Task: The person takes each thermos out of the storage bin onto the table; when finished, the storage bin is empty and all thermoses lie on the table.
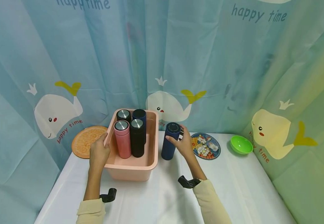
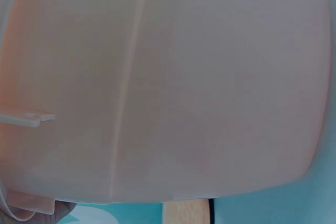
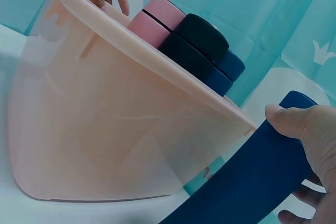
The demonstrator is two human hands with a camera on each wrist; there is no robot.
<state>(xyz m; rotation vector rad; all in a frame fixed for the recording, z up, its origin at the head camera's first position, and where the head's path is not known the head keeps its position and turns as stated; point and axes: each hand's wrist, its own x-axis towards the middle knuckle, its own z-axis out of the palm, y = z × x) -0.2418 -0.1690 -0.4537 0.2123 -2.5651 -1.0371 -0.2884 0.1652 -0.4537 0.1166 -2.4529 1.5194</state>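
Blue flask [image 1: 168, 147]: prob. rigid, hefty, slick; best held nr top
R grip [image 1: 185, 144]: holds flask
L grip [image 1: 99, 151]: holds bin [image 1: 131, 175] rim

A pale blue curtain [image 1: 156, 56] hangs in folds behind the white bench [image 1: 234, 186], which spreads toward six o'clock; toward three o'clock the fabric looks yellowish green. Crowned, yellow-tailed figures are printed on it: a left whale [image 1: 56, 113] at nine, a middle whale [image 1: 168, 105] near the dial's centre and a pale-yellow whale [image 1: 272, 133] at three, with "happy time" lettering [image 1: 258, 13] between one and two.
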